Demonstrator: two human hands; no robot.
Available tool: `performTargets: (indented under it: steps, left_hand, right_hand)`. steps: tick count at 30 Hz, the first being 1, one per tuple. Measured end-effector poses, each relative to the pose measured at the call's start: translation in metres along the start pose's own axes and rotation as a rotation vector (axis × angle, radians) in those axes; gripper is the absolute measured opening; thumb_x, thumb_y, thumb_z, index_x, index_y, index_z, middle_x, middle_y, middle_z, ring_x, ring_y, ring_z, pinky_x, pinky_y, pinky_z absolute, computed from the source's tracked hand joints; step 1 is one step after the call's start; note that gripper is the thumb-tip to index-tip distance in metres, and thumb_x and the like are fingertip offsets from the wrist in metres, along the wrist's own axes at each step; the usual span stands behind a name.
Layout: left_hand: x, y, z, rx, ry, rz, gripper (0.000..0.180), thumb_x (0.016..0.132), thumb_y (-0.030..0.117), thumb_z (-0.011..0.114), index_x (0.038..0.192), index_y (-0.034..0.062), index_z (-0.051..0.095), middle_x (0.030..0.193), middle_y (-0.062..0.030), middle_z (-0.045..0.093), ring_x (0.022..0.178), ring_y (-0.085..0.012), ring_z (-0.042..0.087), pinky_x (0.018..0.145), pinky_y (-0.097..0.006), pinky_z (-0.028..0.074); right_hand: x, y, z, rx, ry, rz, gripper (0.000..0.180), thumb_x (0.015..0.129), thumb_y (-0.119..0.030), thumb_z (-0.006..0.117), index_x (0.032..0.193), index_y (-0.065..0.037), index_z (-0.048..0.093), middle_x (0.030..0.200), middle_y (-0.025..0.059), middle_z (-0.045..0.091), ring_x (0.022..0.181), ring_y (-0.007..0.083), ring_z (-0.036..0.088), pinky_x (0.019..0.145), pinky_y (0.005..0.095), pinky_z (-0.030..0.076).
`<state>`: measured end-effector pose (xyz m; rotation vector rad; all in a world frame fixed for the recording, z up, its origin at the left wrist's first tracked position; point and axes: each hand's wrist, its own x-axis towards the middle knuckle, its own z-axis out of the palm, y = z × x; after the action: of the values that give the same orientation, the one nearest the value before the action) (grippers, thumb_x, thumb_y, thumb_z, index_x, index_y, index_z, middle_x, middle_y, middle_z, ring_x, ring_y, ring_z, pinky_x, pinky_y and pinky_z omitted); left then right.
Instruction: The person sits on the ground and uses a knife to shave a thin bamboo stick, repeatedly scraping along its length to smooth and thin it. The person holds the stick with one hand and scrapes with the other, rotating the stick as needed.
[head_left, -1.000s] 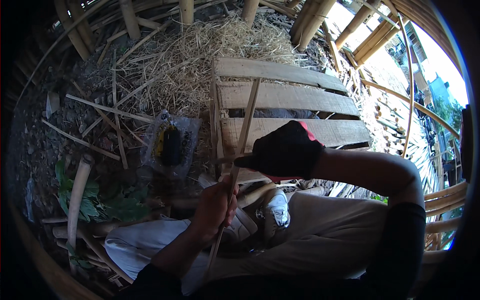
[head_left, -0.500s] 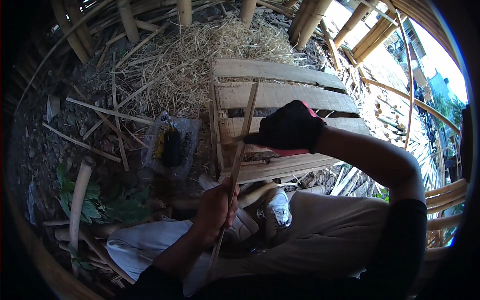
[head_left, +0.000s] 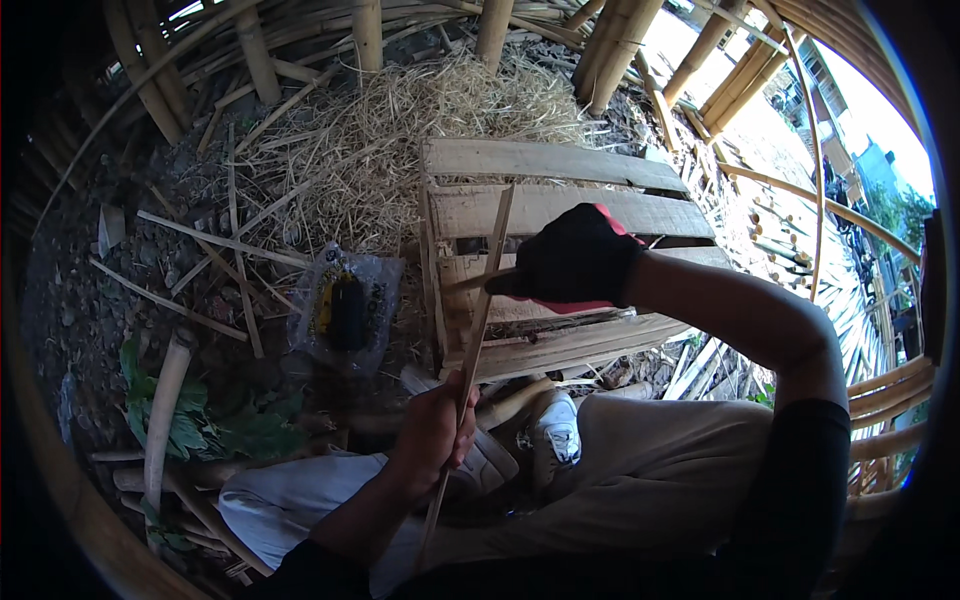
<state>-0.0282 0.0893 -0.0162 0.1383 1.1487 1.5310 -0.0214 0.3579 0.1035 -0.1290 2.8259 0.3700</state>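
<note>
Raised since the earlier frames: the right hand (head_left: 578, 257), in a black and red glove, now higher over the pale wooden slatted pallet (head_left: 560, 165).

Head view. Long thin bamboo strip (head_left: 480, 300): held upright and slightly tilted, clenched low down by the bare left hand (head_left: 432, 437) so that it is steadied above the lap. Gloved right hand closed on a short blade-like tool, hardly seen, set against the strip's upper part. Clear plastic bag with dark and yellow contents (head_left: 345, 308): laid on the ground beside the pallet. Straw heap (head_left: 400, 130): behind.
</note>
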Motion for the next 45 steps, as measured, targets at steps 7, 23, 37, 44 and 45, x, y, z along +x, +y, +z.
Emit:
performTargets:
  steps: [7, 23, 37, 44, 45]
  left_hand:
    - [0.003, 0.002, 0.007, 0.029, -0.032, -0.013, 0.047, 0.111, 0.05, 0.035, 0.094, 0.0097, 0.052, 0.053, 0.0023, 0.042, 0.038, -0.0081, 0.04, 0.039, -0.025, 0.034]
    - [-0.001, 0.003, 0.008, 0.013, -0.012, -0.034, 0.041, 0.111, 0.045, 0.037, 0.093, 0.0104, 0.05, 0.052, 0.0026, 0.039, 0.036, -0.0084, 0.037, 0.037, -0.025, 0.032]
    - [0.0, 0.0, 0.008, 0.012, -0.031, -0.051, 0.046, 0.111, 0.049, 0.035, 0.094, 0.0095, 0.051, 0.052, 0.0019, 0.042, 0.038, -0.0086, 0.04, 0.039, -0.026, 0.034]
    - [-0.006, 0.0, 0.005, 0.027, -0.027, -0.053, 0.045, 0.112, 0.048, 0.034, 0.095, 0.0094, 0.051, 0.054, 0.0015, 0.043, 0.038, -0.0087, 0.04, 0.039, -0.026, 0.034]
    - [-0.006, -0.001, 0.005, 0.022, -0.028, -0.059, 0.045, 0.111, 0.048, 0.034, 0.095, 0.0094, 0.051, 0.054, 0.0016, 0.042, 0.039, -0.0086, 0.04, 0.039, -0.026, 0.034]
  right_hand:
    - [0.011, 0.07, 0.016, -0.104, 0.008, 0.111, 0.068, 0.101, -0.071, 0.037, 0.083, -0.019, 0.077, 0.075, 0.0061, 0.073, 0.072, 0.0292, 0.072, 0.064, 0.0412, 0.057]
    - [-0.002, 0.026, 0.003, -0.068, 0.04, -0.101, 0.064, 0.101, -0.069, 0.04, 0.078, -0.021, 0.075, 0.064, 0.006, 0.067, 0.062, 0.0267, 0.069, 0.056, 0.0384, 0.053]
    - [0.016, 0.068, -0.011, -0.077, -0.155, 0.2, 0.074, 0.101, -0.071, 0.032, 0.085, -0.016, 0.078, 0.079, 0.0089, 0.073, 0.08, 0.0305, 0.073, 0.073, 0.0421, 0.057]
    - [0.004, 0.029, 0.005, -0.009, -0.024, -0.084, 0.075, 0.099, -0.074, 0.036, 0.073, -0.015, 0.074, 0.068, 0.0076, 0.07, 0.069, 0.0332, 0.07, 0.063, 0.0413, 0.056]
    - [0.01, 0.051, 0.007, -0.058, -0.031, 0.09, 0.075, 0.1, -0.073, 0.034, 0.079, -0.015, 0.076, 0.075, 0.0095, 0.072, 0.074, 0.032, 0.071, 0.068, 0.0423, 0.057]
